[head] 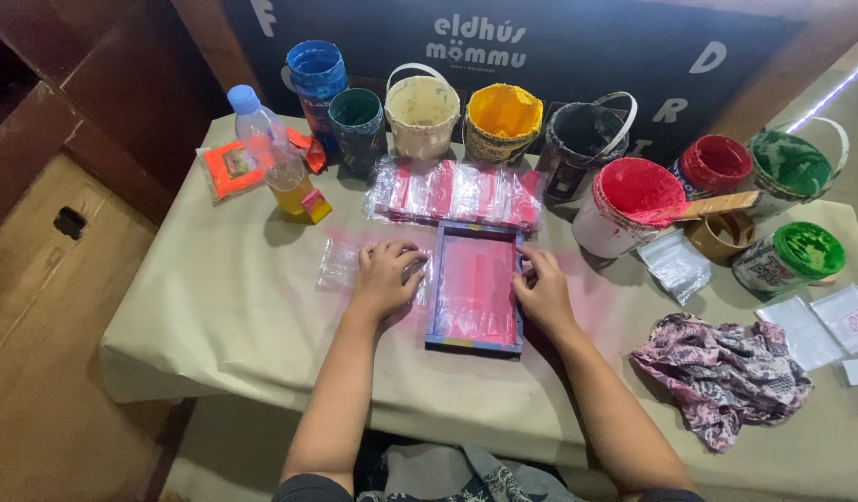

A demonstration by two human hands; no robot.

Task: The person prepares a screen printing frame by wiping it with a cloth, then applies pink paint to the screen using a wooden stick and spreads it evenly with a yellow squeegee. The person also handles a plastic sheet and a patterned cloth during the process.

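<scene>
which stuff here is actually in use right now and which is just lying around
In use: left hand on a clear plastic bag; right hand at the pink-stained framed screen.

Lying about: plastic bottle, row of paint buckets, patterned rag, roll of tape.

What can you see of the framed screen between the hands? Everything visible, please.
The framed screen is a small rectangle with a blue-painted frame, apparently wood, and a mesh stained pink. It lies flat on the beige-covered table, long side running away from the person. The left hand rests beside its left edge on a clear plastic bag; the right hand touches its right rail. Pink stains mark the cover around it. A row of pink-printed bags lies just beyond.
</scene>
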